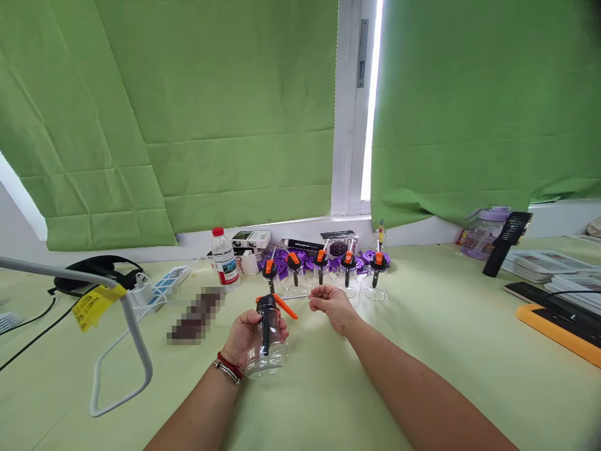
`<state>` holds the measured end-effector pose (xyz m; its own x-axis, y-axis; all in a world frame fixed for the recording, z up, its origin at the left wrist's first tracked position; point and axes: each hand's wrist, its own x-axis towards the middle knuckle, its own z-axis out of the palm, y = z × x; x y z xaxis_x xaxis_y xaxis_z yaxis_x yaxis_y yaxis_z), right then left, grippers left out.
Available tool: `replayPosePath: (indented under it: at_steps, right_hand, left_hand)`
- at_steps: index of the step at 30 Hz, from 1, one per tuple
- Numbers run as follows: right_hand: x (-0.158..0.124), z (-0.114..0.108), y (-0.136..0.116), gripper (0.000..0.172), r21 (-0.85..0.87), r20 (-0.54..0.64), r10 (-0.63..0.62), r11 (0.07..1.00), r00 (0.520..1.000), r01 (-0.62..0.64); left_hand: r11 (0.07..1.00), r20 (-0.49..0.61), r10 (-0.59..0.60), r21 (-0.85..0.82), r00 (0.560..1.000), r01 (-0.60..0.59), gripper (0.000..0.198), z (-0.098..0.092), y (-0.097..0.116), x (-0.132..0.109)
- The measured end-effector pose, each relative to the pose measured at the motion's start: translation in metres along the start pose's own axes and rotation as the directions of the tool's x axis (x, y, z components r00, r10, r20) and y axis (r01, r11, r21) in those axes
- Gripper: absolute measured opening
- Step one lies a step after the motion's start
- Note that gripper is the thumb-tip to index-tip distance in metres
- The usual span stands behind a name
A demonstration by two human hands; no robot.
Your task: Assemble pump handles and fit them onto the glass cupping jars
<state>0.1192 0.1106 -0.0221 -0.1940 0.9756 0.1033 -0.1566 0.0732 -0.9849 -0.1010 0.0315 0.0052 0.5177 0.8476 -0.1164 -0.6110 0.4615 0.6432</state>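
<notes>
A clear bottle [266, 360] with a black top and an orange lever is in my left hand [241, 338], whose fingers wrap round its neck. To the right, my right hand [331, 305] pinches the end of a thin pale rod [297, 297] that points left toward the bottle top. Just beyond my hands stands a row of several similar clear bottles [374, 292] with black and orange tops. Purple items [307, 262] lie in a heap behind that row.
A red-capped water bottle [225, 263], small boxes [251, 239] and a power strip [171, 282] are at the back left. A grey metal frame [141, 351] juts in at left. Right: a lilac jug [486, 235], paper stacks [547, 263] and an orange-edged object [558, 332].
</notes>
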Motion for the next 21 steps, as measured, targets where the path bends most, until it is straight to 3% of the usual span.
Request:
replayPosePath:
  at_steps: [3,9,15,21]
  right_hand:
    - [0.004,-0.004,0.004,0.019,-0.265,0.016,-0.034,0.963,0.999,0.037]
    - [0.002,0.006,0.006,0.011,-0.645,0.069,-0.097,0.755,0.993,0.118]
    - [0.000,0.009,0.007,0.008,-0.737,0.096,-0.102,0.661,0.990,0.139]
    - [0.000,0.003,0.005,0.004,-0.666,0.017,-0.081,0.743,0.997,0.072]
  left_hand:
    - [0.998,0.005,0.054,-0.011,0.999,-0.054,0.034,-0.001,0.004,-0.002]
    - [0.991,-0.025,0.133,-0.002,0.991,-0.133,0.033,0.000,0.004,-0.002]
    - [0.997,-0.008,0.081,0.006,0.997,-0.081,0.033,0.005,0.000,-0.002]
    - [0.993,0.013,0.108,0.045,0.994,-0.108,0.032,0.003,0.002,-0.003]
